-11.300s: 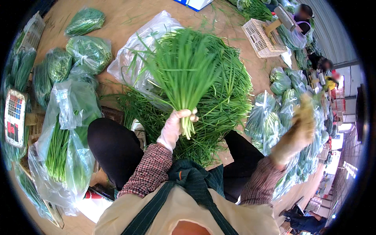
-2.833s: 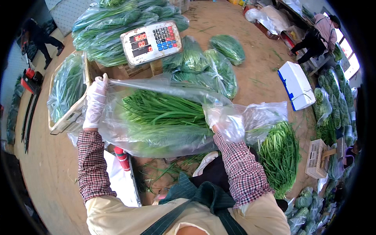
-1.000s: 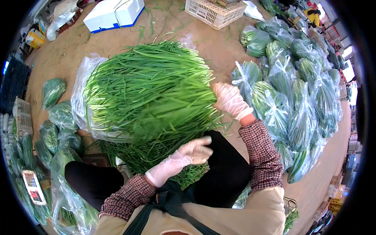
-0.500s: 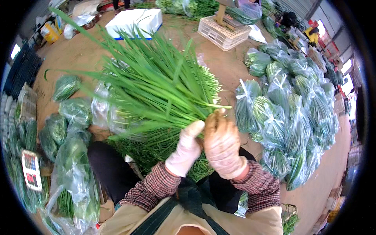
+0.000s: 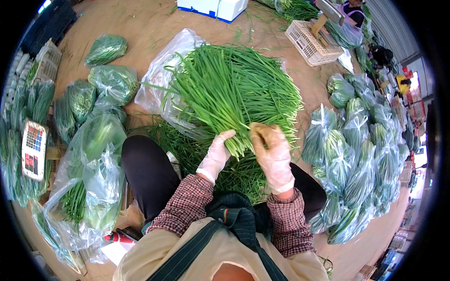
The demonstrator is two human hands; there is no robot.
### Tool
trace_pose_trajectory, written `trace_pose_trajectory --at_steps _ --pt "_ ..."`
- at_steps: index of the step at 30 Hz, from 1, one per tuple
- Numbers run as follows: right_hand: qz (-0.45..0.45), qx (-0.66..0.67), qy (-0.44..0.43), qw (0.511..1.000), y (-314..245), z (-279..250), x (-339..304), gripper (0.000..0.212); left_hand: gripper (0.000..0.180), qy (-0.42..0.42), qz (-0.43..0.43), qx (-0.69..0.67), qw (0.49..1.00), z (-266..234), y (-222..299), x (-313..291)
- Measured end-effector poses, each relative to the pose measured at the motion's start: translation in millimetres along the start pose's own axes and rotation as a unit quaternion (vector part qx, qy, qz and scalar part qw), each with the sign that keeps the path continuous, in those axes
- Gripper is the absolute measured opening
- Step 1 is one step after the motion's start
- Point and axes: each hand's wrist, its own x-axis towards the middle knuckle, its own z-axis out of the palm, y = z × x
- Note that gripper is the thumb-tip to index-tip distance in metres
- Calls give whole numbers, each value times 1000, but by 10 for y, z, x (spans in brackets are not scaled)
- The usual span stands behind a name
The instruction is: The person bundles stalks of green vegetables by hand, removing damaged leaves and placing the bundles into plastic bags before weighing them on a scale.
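My left hand [image 5: 216, 157], in a pale glove, is closed around the stem ends of a bunch of garlic chives [image 5: 208, 100]. Its long green leaves fan out up and to the left. The gloved right hand [image 5: 272, 154], stained brown at the fingers, is curled in a pinch at the bunch's right edge, where a pale stalk meets the fingertips. Behind and beneath the bunch lies a big heap of garlic chives [image 5: 267, 89], pale ends toward the right, on a clear plastic sheet [image 5: 161, 70]. Loose green leaves [image 5: 243, 180] cover the ground between my knees.
Tied clear bags of greens [image 5: 356, 154] crowd the right side. More bagged greens [image 5: 112, 84] lie at left, near a large open plastic bag [image 5: 98, 173] and a scale's keypad panel [image 5: 34, 150]. A white crate [image 5: 309, 47] bears another scale at the far right; a white foam box [image 5: 213, 7] stands far off.
The bunch has swung lower, its leaves now over the heap and its stem ends toward me. My right hand has moved to the bunch's right edge. The view has turned and tipped downward.
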Motion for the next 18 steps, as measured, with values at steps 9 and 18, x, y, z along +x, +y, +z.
trace_pose_trajectory --at_steps 9,18 --pt "-57 -178 -51 981 98 1100 328 28 47 -103 94 -53 989 106 29 65" --pt "280 452 -113 839 109 967 426 14 57 -42 37 79 995 -196 187 -120"
